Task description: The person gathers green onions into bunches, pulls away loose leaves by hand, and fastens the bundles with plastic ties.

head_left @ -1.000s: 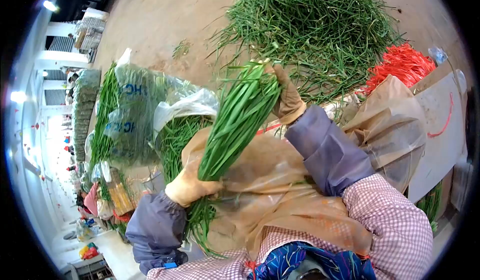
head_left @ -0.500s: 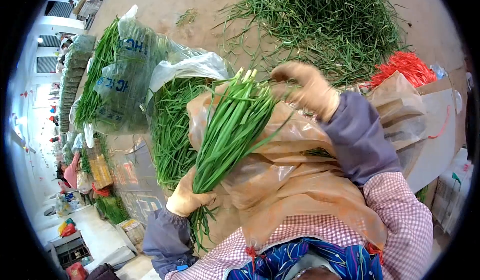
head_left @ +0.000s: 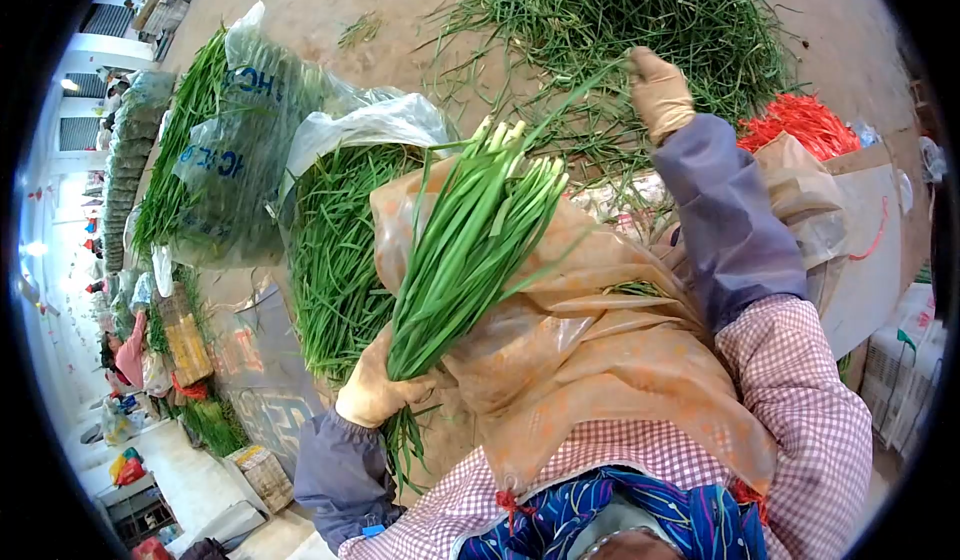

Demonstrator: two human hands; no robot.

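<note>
My gloved left hand point(head_left: 382, 385) is wrapped round the lower, leafy end of a bunch of garlic chives point(head_left: 465, 250). The pale cut stems point up and away from me. My gloved right hand point(head_left: 661, 95) is raised beyond the bunch to the right, its fingers closed on a long chive leaf point(head_left: 585, 88) that trails back toward the stems. Across my lap lies a brownish plastic apron point(head_left: 600, 360), with a few leaf scraps on it. Beside the bunch, at left, more chives point(head_left: 345, 250) lie in an open clear plastic bag point(head_left: 375, 128).
A big heap of loose green leaves point(head_left: 640, 30) covers the floor ahead. Red ties point(head_left: 800, 128) lie at the right, near a grey board point(head_left: 865, 250). A filled, printed plastic bag of chives point(head_left: 245, 150) is at the left; stacked bundles point(head_left: 135, 170) stand farther back.
My right hand has moved from the stem ends outward and up to the right, drawing a leaf with it. My left hand keeps its hold on the bunch.
</note>
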